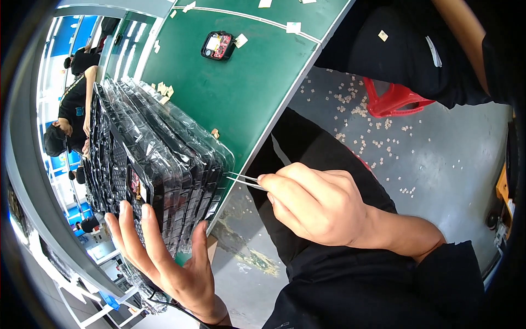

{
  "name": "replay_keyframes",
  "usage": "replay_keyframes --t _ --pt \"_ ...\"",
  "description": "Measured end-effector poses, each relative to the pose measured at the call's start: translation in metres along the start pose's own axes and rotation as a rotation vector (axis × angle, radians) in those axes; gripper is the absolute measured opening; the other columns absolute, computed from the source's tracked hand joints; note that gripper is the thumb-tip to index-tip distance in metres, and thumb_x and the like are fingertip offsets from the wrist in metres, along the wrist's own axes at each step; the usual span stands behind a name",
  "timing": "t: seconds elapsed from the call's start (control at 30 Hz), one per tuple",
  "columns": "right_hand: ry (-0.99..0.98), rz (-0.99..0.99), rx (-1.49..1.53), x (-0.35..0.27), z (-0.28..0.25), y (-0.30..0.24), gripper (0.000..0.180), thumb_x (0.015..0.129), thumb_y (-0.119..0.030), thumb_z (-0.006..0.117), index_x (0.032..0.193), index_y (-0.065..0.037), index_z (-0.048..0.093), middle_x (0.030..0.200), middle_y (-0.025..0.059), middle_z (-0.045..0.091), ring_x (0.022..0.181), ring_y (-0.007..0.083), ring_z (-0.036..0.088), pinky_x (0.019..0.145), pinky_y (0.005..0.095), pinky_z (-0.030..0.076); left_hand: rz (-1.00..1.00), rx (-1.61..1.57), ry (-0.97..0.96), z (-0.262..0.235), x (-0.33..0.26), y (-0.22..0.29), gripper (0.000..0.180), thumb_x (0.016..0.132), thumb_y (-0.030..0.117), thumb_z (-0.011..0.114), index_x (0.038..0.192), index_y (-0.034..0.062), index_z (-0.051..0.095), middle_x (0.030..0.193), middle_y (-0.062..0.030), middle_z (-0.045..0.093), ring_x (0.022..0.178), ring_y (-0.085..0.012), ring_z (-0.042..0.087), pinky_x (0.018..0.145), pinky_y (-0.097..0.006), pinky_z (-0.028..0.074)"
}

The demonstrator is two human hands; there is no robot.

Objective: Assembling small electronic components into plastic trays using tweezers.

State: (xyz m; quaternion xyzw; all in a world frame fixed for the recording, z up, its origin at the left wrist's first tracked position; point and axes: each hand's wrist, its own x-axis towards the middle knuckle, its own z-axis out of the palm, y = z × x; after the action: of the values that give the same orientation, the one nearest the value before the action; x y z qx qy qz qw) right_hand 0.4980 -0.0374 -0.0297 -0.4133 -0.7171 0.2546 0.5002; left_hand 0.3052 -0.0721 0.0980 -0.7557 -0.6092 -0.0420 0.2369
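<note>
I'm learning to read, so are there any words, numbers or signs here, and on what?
No readable words or numbers.
Black device on green table: pale patch too small.
Red-and-white part in stacked trays: too blurred.
Person's black shirt, left: marks too small.

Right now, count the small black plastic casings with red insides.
2 visible: one casing on the green tabletop, another casing on the stacked clear plastic trays, which may hide more.

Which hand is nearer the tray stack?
Left. The left hand is spread at the near end of the tray stack; the right hand sits apart, right of it, holding tweezers.
</note>
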Motion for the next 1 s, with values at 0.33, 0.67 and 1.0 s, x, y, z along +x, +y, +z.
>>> replay_keyframes --t 0.33,0.67,1.0 --pt "0.065 -0.069 0.049 0.004 0.005 0.003 0.03 0.074 0.001 0.076 0.103 0.003 0.072 0.079 0.0065 0.061 0.057 0.0178 0.062 0.046 0.0282 0.05 -0.052 0.005 -0.038 0.014 0.013 -0.001 0.095 0.069 0.011 0.088 0.152 0.0031 0.042 0.156 -0.018 0.044 0.147 -0.0422 0.037 0.12 -0.052 0.029" --pt "0.143 -0.128 0.069 0.01 0.008 0.002 0.03 0.075 0.005 0.072 0.105 0.007 0.072 0.082 0.0083 0.06 0.056 0.0174 0.061 0.043 0.0278 0.047 -0.073 -0.075 -0.008 0.015 0.013 -0.003 0.097 0.064 -0.004 0.085 0.151 0.0038 0.045 0.155 -0.0194 0.045 0.144 -0.0403 0.041 0.12 -0.048 0.031" --pt "0.123 -0.104 0.035 0.015 0.009 0.003 0.028 0.074 0.006 0.074 0.101 0.007 0.073 0.081 0.0082 0.061 0.054 0.0169 0.06 0.043 0.0274 0.047 -0.088 -0.095 -0.007 0.015 0.013 -0.006 0.098 0.062 -0.008 0.084 0.151 0.0034 0.045 0.155 -0.0196 0.045 0.144 -0.0392 0.042 0.121 -0.047 0.032"
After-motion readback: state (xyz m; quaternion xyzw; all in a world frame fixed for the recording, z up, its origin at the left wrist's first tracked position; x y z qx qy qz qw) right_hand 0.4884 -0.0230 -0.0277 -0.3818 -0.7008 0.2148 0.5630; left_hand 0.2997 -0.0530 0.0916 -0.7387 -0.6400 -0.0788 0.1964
